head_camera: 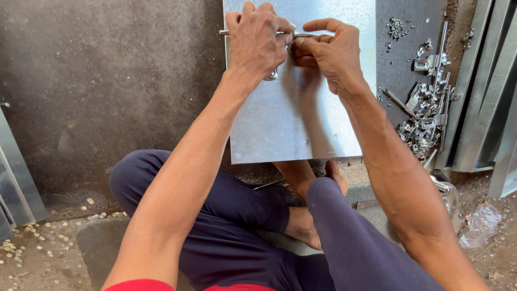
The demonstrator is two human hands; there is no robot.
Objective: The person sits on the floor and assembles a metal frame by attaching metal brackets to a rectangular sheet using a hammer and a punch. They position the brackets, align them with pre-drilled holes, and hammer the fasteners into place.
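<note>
Galvanised steel fills the space under your hands: a flat metal sheet (291,124) lying on the dark floor (107,81), its near edge just above your crossed legs (237,226). Your left hand (258,40) sits at the sheet's far left corner, fingers curled fully closed around a thin metal rod (304,35) that runs along the sheet's top edge; the rod's left end pokes out just left of that grip, past the corner of the sheet. Just below the heel of this hand a small rounded metal fitting (271,76) rests against the sheet, though you cannot tell from here whether the hand presses on it.

Immediately right of that grip, your right hand (331,51) meets the left, knuckles nearly touching. Its thumb and first fingers are pinched tight on the same rod where it leaves the left hand, with the index finger arched over the top.

Well to the right of both hands, off the sheet, a heap of small shiny metal brackets (425,116) lies on the floor, with a smaller scatter (397,27) above it. Further right, long folded metal strips (479,86) lean along the edge.
</note>
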